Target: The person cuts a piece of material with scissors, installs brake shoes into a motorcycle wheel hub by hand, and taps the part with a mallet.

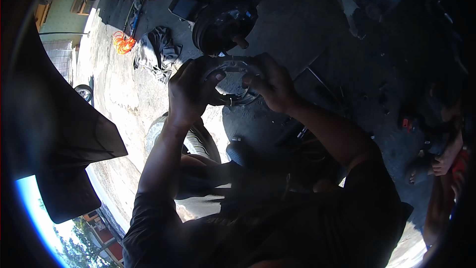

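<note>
Both of my hands are raised in front of me around a ring of curved brake shoes [237, 100], which has an open middle. My left hand [189, 89] grips its left side, thumb over the inner edge. On the right side my right hand [274, 83] has its fingers wrapped round the ring and its thumb inside. Just beyond, a dark round brake backing plate [213, 32] with a stub shaft [240, 42] sticking out faces me. Shadow hides the fine parts of the ring and the plate.
A dark cloth [161, 49] and an orange coiled hose [123, 43] lie on the floor at the left. A tyre [203, 136] is below my left forearm. A dark panel [74, 134] juts in at far left. Another person's hand [440, 164] shows at far right.
</note>
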Demonstrator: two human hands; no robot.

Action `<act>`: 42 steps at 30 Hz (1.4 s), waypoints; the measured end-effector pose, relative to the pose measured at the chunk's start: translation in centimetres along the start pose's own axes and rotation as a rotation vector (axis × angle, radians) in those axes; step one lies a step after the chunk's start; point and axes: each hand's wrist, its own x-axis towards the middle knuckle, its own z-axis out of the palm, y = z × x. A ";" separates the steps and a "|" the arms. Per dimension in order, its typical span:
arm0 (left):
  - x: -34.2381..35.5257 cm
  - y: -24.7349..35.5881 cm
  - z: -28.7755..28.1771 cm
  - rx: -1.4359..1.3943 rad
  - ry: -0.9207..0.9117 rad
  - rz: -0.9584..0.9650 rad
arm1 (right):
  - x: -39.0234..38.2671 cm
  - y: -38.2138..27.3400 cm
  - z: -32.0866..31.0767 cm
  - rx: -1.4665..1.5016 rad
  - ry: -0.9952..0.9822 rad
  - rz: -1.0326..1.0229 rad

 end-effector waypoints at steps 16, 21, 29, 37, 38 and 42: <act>6.4 -0.5 0.4 0.689 0.234 0.651 | 3.2 1.7 -0.2 -0.024 0.404 -0.265; 6.8 -0.9 1.5 0.620 0.273 0.631 | 3.3 1.9 -0.5 -0.084 0.387 -0.175; 7.5 0.5 2.6 0.610 0.406 0.621 | 3.9 0.8 -0.2 -0.150 0.411 -0.214; 6.6 -0.3 3.1 0.608 0.423 0.524 | 3.6 0.3 0.9 -0.166 0.501 -0.228; 6.5 -0.4 3.2 0.603 0.426 0.519 | 3.6 0.3 0.8 -0.151 0.479 -0.235; 6.5 0.0 3.4 0.594 0.450 0.507 | 3.6 0.4 0.6 -0.034 0.430 -0.185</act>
